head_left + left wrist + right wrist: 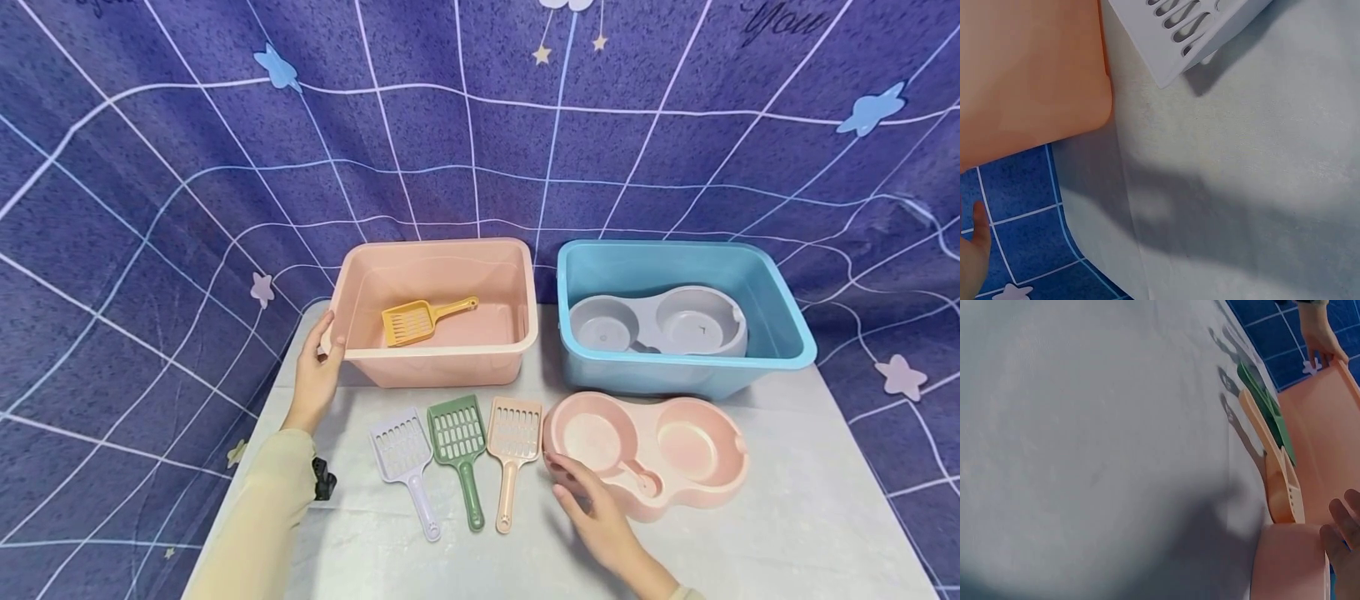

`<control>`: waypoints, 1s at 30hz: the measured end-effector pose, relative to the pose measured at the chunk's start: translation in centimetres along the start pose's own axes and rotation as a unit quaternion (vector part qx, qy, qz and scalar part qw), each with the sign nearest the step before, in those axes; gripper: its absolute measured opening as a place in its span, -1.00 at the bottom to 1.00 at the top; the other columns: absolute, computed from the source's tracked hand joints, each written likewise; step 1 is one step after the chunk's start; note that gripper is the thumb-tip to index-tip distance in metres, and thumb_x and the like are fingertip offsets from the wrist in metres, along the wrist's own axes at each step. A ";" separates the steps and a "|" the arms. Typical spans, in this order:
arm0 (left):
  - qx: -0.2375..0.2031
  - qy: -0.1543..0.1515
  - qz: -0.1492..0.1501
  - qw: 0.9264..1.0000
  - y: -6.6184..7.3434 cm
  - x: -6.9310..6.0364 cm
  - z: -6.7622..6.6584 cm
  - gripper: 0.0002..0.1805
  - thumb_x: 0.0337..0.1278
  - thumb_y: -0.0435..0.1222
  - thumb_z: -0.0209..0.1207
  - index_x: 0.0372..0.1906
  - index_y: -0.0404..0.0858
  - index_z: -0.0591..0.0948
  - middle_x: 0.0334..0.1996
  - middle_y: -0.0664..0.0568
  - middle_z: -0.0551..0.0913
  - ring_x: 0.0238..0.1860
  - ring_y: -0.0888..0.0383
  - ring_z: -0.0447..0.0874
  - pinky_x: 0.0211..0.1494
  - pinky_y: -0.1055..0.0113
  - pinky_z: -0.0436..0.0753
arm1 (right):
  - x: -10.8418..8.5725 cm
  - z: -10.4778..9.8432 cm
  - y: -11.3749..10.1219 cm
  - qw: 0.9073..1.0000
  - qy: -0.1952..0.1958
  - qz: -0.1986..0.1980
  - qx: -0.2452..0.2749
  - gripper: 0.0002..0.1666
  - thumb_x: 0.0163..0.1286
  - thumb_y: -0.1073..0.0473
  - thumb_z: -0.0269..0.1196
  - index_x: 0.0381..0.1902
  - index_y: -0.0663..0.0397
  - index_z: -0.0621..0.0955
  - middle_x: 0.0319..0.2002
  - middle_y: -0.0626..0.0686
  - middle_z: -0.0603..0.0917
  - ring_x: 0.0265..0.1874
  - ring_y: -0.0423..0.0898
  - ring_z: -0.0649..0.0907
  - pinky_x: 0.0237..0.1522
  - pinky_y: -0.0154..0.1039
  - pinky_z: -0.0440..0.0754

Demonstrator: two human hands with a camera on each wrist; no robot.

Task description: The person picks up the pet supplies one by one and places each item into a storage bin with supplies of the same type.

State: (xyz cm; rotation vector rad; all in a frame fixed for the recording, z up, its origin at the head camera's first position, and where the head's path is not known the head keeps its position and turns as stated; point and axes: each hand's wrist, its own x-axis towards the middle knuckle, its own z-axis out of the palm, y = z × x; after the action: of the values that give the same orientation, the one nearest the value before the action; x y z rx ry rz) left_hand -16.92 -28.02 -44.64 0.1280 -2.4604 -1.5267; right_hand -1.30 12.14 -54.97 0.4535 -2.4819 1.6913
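The left hand [315, 375] is at the front left corner of the pink litter box [442, 371], fingers loosely extended along the rim and the thumb apart; how firmly they press I cannot tell. The right hand [596, 521] has its fingers loosely spread, fingertips at the left edge of the pink double pet bowl [647, 435], gripping nothing; whether they touch it I cannot tell.

A yellow litter scoop [429, 315] lies inside the pink litter box. A narrow gap parts that box from the blue litter box [660, 375], which holds a grey double pet bowl [647, 321].

In front, 3 litter scoops lie side by side: lilac scoop [413, 479], green scoop [466, 463] and peach scoop [510, 467]. The peach head sits just beside the pink bowl's edge, leaving little room; white tabletop [465, 575] stretches below the 3 handles.
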 end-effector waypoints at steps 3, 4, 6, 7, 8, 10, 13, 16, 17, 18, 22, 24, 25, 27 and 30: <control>0.000 0.003 0.002 1.000 0.1 -0.1 0.0 -0.43 0.49 -0.32 -0.03 0.51 -0.33 0.20 0.51 -0.19 0.14 0.42 -0.10 0.16 0.07 0.41 0.26 | 0.2 0.2 -1.3 1.000 -0.012 0.002 0.006 -0.49 0.39 0.39 0.22 0.29 0.18 0.50 0.19 0.11 0.61 0.10 0.13 0.61 0.07 0.03 0.57; -0.003 0.003 0.003 1.000 0.1 0.0 0.0 -0.43 0.49 -0.32 -0.03 0.50 -0.33 0.21 0.51 -0.20 0.14 0.42 -0.10 0.15 0.07 0.40 0.26 | 0.2 0.3 -1.4 1.000 -0.013 0.001 0.007 -0.50 0.39 0.38 0.22 0.29 0.18 0.51 0.19 0.11 0.61 0.11 0.13 0.60 0.10 -0.01 0.56; 0.000 0.004 0.001 1.000 0.2 -0.1 0.0 -0.43 0.50 -0.31 -0.04 0.50 -0.33 0.21 0.51 -0.20 0.14 0.42 -0.11 0.14 0.06 0.39 0.26 | 0.3 0.6 -1.5 1.000 -0.019 0.001 0.013 -0.50 0.39 0.37 0.23 0.28 0.17 0.52 0.21 0.11 0.60 0.11 0.13 0.60 0.13 -0.04 0.54; 0.001 0.005 0.000 1.000 0.2 -0.1 0.0 -0.43 0.50 -0.31 -0.05 0.51 -0.33 0.21 0.51 -0.20 0.15 0.42 -0.11 0.15 0.06 0.40 0.26 | 0.3 0.8 -1.4 1.000 -0.025 0.002 0.013 -0.51 0.40 0.35 0.23 0.28 0.17 0.52 0.20 0.11 0.60 0.11 0.12 0.60 0.13 -0.05 0.53; 0.001 0.006 0.000 1.000 0.2 -0.1 0.0 -0.43 0.50 -0.31 -0.05 0.50 -0.33 0.21 0.51 -0.20 0.15 0.41 -0.10 0.16 0.06 0.41 0.27 | 0.2 1.1 -0.8 0.999 -0.029 0.000 0.016 -0.51 0.40 0.33 0.23 0.28 0.13 0.52 0.21 0.08 0.60 0.11 0.10 0.60 0.14 -0.07 0.52; -0.001 0.006 -0.001 1.000 0.1 0.0 0.0 -0.44 0.50 -0.31 -0.04 0.50 -0.33 0.21 0.51 -0.20 0.15 0.41 -0.11 0.16 0.05 0.42 0.27 | 0.1 1.6 0.1 0.999 -0.037 -0.004 0.025 -0.50 0.41 0.30 0.24 0.30 0.07 0.52 0.19 0.05 0.62 0.10 0.08 0.61 0.15 -0.07 0.52; -0.004 0.011 -0.003 1.000 -0.9 0.3 0.1 -0.43 0.50 -0.30 -0.02 0.51 -0.27 0.23 0.51 -0.12 0.17 0.41 -0.06 0.18 0.05 0.42 0.26 | 0.1 2.0 0.7 0.998 -0.048 -0.004 0.042 -0.51 0.42 0.26 0.24 0.29 0.07 0.53 0.12 0.08 0.65 0.05 0.07 0.63 0.12 -0.04 0.53; 0.002 0.014 -0.006 1.000 -2.6 0.9 0.3 -0.43 0.51 -0.25 -0.02 0.53 -0.19 0.22 0.52 -0.04 0.17 0.43 -0.03 0.16 0.07 0.41 0.25 | 0.1 2.5 1.0 0.997 -0.057 0.008 0.060 -0.53 0.43 0.24 0.23 0.28 0.14 0.53 0.09 0.14 0.66 0.02 0.09 0.65 0.10 -0.06 0.56; 0.004 0.016 -0.005 1.000 -3.1 1.2 0.3 -0.43 0.51 -0.23 -0.02 0.53 -0.16 0.23 0.52 0.00 0.17 0.44 0.00 0.15 0.08 0.40 0.25 | 0.0 2.6 1.1 0.996 -0.059 0.012 0.063 -0.53 0.44 0.23 0.23 0.27 0.17 0.53 0.08 0.15 0.66 0.01 0.10 0.65 0.09 -0.06 0.57; 0.005 0.017 -0.004 1.000 -3.6 1.3 0.3 -0.42 0.51 -0.21 -0.01 0.53 -0.13 0.23 0.52 0.03 0.17 0.45 0.03 0.14 0.09 0.39 0.25 | 0.0 2.7 1.1 0.996 -0.061 0.019 0.066 -0.53 0.44 0.21 0.23 0.27 0.18 0.53 0.08 0.15 0.67 0.00 0.11 0.66 0.08 -0.07 0.58; 0.003 0.014 -0.007 1.000 -3.3 1.2 0.3 -0.42 0.50 -0.20 0.00 0.53 -0.13 0.24 0.52 0.04 0.16 0.47 0.04 0.11 0.11 0.38 0.26 | 0.0 3.0 1.2 0.994 -0.060 0.047 0.084 -0.53 0.43 0.20 0.23 0.25 0.23 0.54 0.08 0.17 0.66 -0.02 0.13 0.66 0.06 -0.07 0.59; -0.004 0.012 -0.007 1.000 -2.3 0.8 0.3 -0.42 0.49 -0.23 0.01 0.52 -0.18 0.25 0.52 -0.01 0.17 0.47 0.02 0.11 0.10 0.38 0.26 | 0.0 3.1 1.2 0.992 -0.057 0.067 0.093 -0.53 0.42 0.20 0.25 0.24 0.23 0.55 0.08 0.18 0.67 -0.03 0.09 0.67 0.05 -0.12 0.60; -0.005 0.011 -0.006 1.000 -1.7 0.6 0.2 -0.43 0.50 -0.24 0.00 0.51 -0.22 0.24 0.52 -0.05 0.16 0.48 -0.01 0.10 0.09 0.38 0.26 | 0.1 3.2 1.2 0.991 -0.054 0.073 0.097 -0.54 0.41 0.21 0.26 0.23 0.25 0.55 0.08 0.19 0.67 -0.04 0.06 0.68 0.04 -0.14 0.61; -0.008 0.011 -0.003 1.000 -0.7 0.2 0.1 -0.43 0.49 -0.27 0.00 0.50 -0.28 0.25 0.51 -0.13 0.17 0.47 -0.05 0.10 0.07 0.39 0.26 | 0.1 3.3 1.3 0.988 -0.051 0.097 0.107 -0.54 0.40 0.21 0.27 0.22 0.24 0.56 0.07 0.18 0.67 -0.06 -0.03 0.68 0.02 -0.22 0.61; -0.006 0.012 0.005 1.000 0.0 -0.1 0.0 -0.44 0.50 -0.28 -0.02 0.49 -0.33 0.25 0.50 -0.20 0.17 0.47 -0.09 0.10 0.06 0.39 0.26 | 0.1 3.6 1.3 0.985 -0.045 0.124 0.115 -0.54 0.40 0.19 0.28 0.21 0.25 0.56 0.05 0.19 0.68 -0.09 -0.12 0.67 -0.01 -0.28 0.61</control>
State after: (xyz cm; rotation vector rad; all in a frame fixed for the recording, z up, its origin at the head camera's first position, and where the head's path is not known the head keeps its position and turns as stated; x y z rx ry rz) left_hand -16.85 -27.96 -44.64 0.1305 -2.4305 -1.5261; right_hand -1.51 9.25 -57.40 0.2527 -2.5040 2.1120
